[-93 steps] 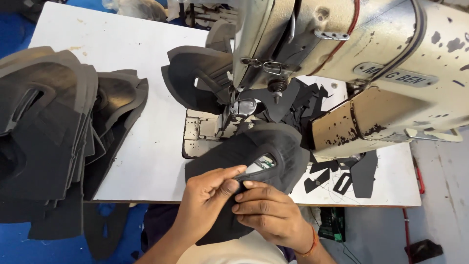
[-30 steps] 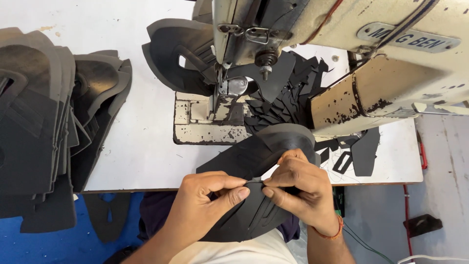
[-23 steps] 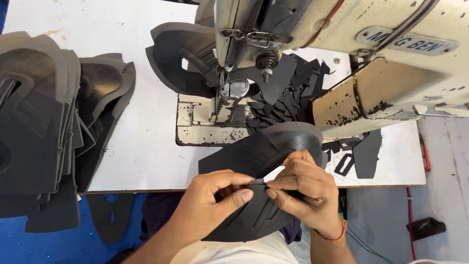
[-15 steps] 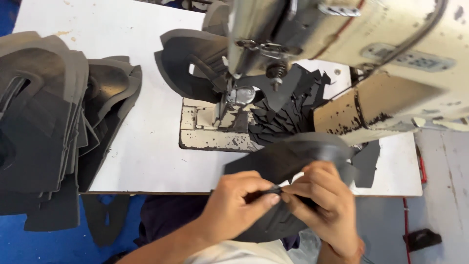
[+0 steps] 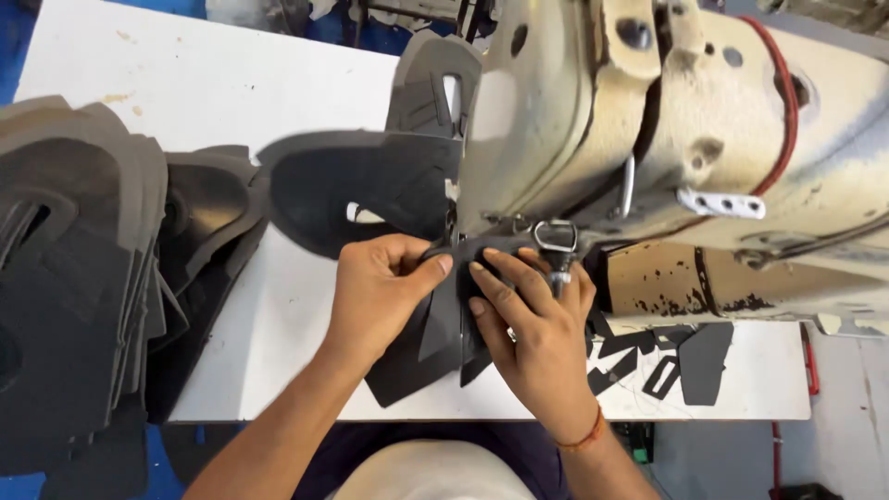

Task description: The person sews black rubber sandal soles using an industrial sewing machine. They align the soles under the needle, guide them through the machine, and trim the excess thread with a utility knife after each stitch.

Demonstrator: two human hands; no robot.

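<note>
I see my left hand pinching the top edge of a dark grey cut piece, thumb and fingers pressed together on it, right under the front of the big cream sewing machine. My right hand lies flat on the same piece, fingers spread a little and pushing it down, just below the machine's metal foot. The piece sits on the white counter, tucked in under the machine, with its lower end poking out toward me. Another dark shaped piece lies on the counter to the left of the machine, touching its side. Far to the left of the machine is a tall stack of dark pieces. Small dark scraps lie under the machine's right part. An orange band is on my right wrist.
</note>
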